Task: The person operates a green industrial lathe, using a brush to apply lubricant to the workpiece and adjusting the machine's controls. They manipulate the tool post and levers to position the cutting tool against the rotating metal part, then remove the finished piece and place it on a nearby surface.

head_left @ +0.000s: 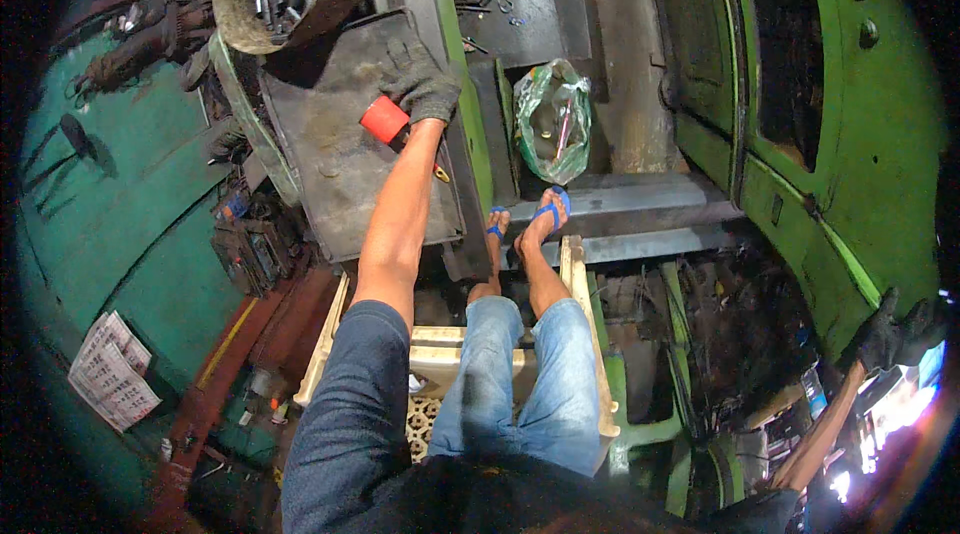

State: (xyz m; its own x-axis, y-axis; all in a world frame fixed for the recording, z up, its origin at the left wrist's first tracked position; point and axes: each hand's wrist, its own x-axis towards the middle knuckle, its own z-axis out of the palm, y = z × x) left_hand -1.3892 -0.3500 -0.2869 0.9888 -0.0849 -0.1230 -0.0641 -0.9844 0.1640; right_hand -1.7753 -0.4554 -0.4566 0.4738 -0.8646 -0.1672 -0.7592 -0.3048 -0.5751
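Note:
My left hand (418,84), in a dark grey work glove, lies palm down with fingers spread near the right edge of a worn metal tray (330,139). Beside its wrist is a red cylindrical piece (384,119); the hand is not wrapped round it. Part of a yellow-and-black object (440,174) shows next to my forearm, its kind unclear. Far to the right, my right hand (885,334), in a dark glove, is at the lower edge of a green metal panel (850,184). Its fingers blend into the dark there, so their grip cannot be made out.
A round bin (240,4) holding metal pieces stands beyond the tray. A clear green-tinted plastic bag (553,124) sits ahead of my sandalled feet. Under me is a cream plastic chair (590,334). Printed paper (110,369) lies on the green floor at left.

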